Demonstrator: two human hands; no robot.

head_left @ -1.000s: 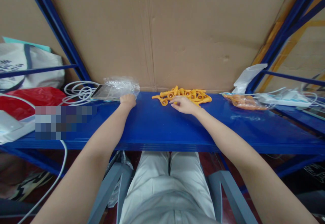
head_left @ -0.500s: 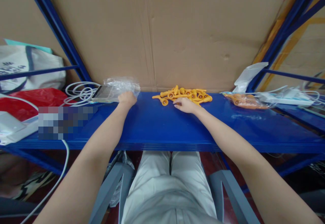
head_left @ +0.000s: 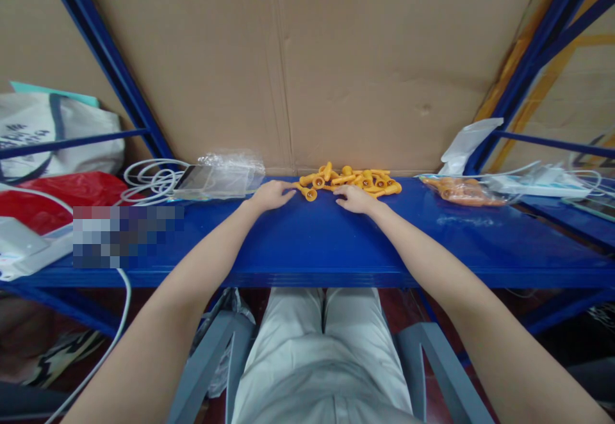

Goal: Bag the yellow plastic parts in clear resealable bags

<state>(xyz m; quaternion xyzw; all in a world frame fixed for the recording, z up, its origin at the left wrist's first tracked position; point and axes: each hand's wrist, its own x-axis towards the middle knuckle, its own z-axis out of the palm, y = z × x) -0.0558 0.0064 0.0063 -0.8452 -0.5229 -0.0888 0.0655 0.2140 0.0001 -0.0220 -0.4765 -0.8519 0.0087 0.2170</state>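
Observation:
A pile of several small orange plastic pieces (head_left: 353, 180) lies at the back of the blue shelf (head_left: 312, 244), against the cardboard. My left hand (head_left: 271, 195) rests flat on the shelf with fingers stretched toward the pile's left end, holding nothing. Just in front of the pile lies my right hand (head_left: 354, 199), fingers loosely curled and touching the nearest pieces; whether it grips one is hidden. A stack of clear plastic bags (head_left: 223, 173) sits to the left of my left hand.
A filled bag of orange pieces (head_left: 461, 191) and a white pouch (head_left: 468, 143) lie at right, with cables and a power strip (head_left: 542, 185) beyond. White coiled cable (head_left: 148, 177), a red bag (head_left: 62, 193) and a white tote (head_left: 48, 132) sit at left. Cardboard (head_left: 312, 59) backs the shelf.
My left hand has left the clear bags and slid right to the pile's left end, fingers now stretched out. My right hand has stayed in front of the pile.

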